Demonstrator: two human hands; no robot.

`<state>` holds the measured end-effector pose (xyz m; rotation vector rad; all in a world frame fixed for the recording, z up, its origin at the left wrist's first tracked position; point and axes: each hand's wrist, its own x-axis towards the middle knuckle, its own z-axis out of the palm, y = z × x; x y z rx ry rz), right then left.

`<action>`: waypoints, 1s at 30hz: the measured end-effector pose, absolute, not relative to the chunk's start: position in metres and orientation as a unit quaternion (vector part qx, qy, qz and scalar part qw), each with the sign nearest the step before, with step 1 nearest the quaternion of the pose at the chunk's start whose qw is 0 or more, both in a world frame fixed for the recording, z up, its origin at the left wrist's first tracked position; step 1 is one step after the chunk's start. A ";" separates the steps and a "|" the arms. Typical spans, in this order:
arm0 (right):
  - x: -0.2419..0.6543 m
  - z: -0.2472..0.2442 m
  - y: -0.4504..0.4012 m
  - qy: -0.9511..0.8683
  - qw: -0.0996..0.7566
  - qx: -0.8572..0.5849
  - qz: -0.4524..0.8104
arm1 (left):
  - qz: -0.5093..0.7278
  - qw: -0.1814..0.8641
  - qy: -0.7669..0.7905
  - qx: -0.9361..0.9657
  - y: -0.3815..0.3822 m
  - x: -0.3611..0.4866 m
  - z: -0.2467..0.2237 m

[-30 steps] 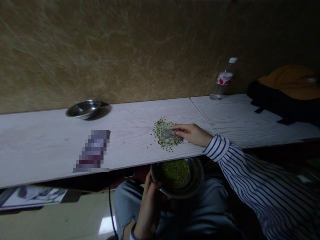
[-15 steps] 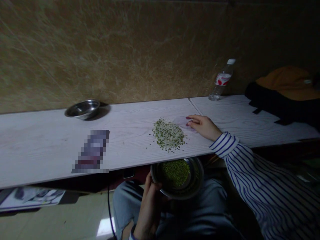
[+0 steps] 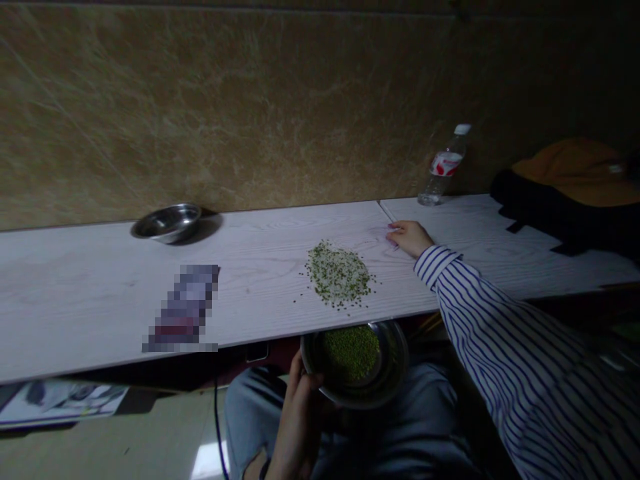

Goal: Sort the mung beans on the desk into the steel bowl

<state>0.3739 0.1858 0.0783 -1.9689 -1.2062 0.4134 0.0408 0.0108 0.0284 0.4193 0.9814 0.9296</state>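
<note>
Left of our right fingers (image 3: pixel 397 226), the green-and-white grain pile (image 3: pixel 337 273) lies uncovered now that they have slid away, pinching clear plastic (image 3: pixel 386 235). Below, our left fingers (image 3: pixel 311 381) hold the bowl (image 3: pixel 395 350) of green beans (image 3: pixel 351 353).

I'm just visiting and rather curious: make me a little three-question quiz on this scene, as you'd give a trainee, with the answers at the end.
1. Which hand holds the metal bowl with green beans in it, left or right?
2. True or false: the bottle has no cap.
3. Fill in the colour: the pile on the table mixes green bits with ____ grains.

Key: 1. The left hand. 2. False; a white cap is on it. 3. Whitish.
</note>
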 end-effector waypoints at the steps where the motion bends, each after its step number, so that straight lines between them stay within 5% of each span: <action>1: 0.371 0.078 0.188 -0.479 0.385 -0.771 0.168 | 0.426 0.761 0.450 0.193 0.011 0.040 0.028; 30: 0.283 0.089 0.104 -0.580 0.381 -0.669 0.267 | 0.412 0.773 0.439 0.199 0.010 0.047 0.031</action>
